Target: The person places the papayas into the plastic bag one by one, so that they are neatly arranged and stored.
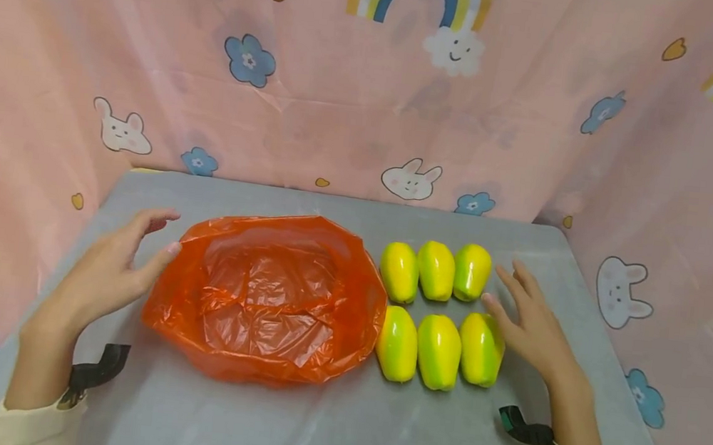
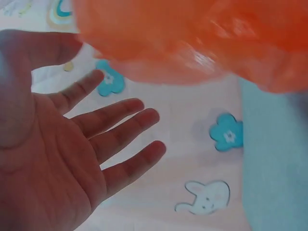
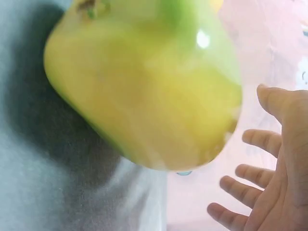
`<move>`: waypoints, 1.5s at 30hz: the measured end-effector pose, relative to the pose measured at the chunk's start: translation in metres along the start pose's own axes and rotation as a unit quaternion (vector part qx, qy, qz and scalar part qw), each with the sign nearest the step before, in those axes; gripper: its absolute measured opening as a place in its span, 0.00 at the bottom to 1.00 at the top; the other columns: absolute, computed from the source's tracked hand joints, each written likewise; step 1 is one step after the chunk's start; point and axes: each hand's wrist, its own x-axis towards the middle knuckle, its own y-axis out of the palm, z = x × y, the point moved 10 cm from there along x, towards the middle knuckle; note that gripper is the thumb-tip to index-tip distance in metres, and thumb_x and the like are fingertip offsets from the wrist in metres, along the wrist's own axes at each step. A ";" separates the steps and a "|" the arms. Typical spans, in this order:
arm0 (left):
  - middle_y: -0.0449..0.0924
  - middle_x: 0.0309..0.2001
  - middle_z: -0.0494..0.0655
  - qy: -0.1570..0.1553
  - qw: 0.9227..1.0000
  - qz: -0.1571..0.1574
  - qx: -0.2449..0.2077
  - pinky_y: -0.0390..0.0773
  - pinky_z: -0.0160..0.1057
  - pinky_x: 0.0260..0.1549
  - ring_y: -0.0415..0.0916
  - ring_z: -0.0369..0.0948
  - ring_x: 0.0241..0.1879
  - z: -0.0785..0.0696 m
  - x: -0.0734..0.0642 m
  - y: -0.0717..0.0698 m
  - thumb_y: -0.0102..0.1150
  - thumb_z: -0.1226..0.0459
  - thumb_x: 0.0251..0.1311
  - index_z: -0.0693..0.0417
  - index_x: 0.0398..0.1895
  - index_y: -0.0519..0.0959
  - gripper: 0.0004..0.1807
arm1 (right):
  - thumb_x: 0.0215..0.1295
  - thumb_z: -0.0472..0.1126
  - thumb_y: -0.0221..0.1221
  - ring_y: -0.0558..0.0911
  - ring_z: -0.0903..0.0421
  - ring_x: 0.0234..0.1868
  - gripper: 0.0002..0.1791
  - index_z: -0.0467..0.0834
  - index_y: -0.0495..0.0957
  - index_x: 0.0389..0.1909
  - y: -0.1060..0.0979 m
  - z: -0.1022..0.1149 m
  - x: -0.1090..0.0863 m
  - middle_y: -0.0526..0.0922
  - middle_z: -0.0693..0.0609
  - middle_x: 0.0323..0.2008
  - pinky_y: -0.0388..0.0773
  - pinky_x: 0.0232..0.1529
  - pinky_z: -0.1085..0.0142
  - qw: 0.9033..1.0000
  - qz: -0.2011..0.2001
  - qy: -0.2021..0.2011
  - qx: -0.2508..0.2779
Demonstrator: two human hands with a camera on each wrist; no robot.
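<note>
So the bag point(image 1: 268, 303) sits between the two hands, a lot closer to the left one, and it's thin crinkly orange-red plastic with its mouth gaping upward in a lopsided oval. The bottom is half see-through, all creases and shiny streaks. The left hand point(image 1: 110, 270) is right beside the bag's edge, fingers loosely spread and a little bent, thumb out toward the rim, holding nothing. Honestly can't tell if the thumb tip touches the plastic.

Then there are six fruits point(image 1: 438, 351) filling the stretch between the bag and the right hand point(image 1: 536, 333). Plump ovals, super glossy, yellow with green streaks. Two rows of three, one level with the right fingertips and the other level with its palm, and the bag's edge comes right up to the leftmost ones. The right hand has its fingers apart with nothing in its grip, just beside the end fruit point(image 1: 479, 350) of the palm-side row; from that wrist you can see a gap between thumb and fruit.

Under both hands is a smooth grey table point(image 1: 323, 431), and beyond them hangs a wrinkly pink cloth point(image 1: 314, 122) with cartoon prints
</note>
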 end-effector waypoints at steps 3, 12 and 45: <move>0.69 0.78 0.58 0.007 1.000 0.008 -0.008 0.70 0.78 0.62 0.67 0.64 0.75 -0.010 0.000 0.001 0.56 0.51 0.77 0.46 0.71 0.72 0.24 | 0.80 0.57 0.55 0.58 0.22 0.78 0.40 0.44 0.57 0.84 0.000 0.006 -0.006 0.46 0.35 0.86 0.60 0.64 0.16 1.000 -0.003 -0.006 0.001; 0.64 0.81 0.57 0.038 0.999 0.030 0.002 0.68 0.79 0.63 0.64 0.68 0.76 -0.023 -0.004 0.008 0.63 0.54 0.73 0.42 0.62 0.82 0.17 | 0.77 0.52 0.60 0.60 0.22 0.77 0.37 0.41 0.64 0.80 0.009 0.018 -0.021 0.54 0.30 0.82 0.62 0.64 0.17 0.999 -0.003 -0.028 0.017; 0.71 0.76 0.61 0.046 0.994 0.094 0.019 0.77 0.69 0.66 0.71 0.63 0.72 -0.023 0.001 0.037 0.60 0.73 0.66 0.53 0.73 0.74 0.31 | 0.71 0.57 0.65 0.81 0.32 0.57 0.48 0.33 0.58 0.80 0.037 0.011 -0.051 0.69 0.25 0.71 0.89 0.46 0.46 0.998 0.034 0.053 0.010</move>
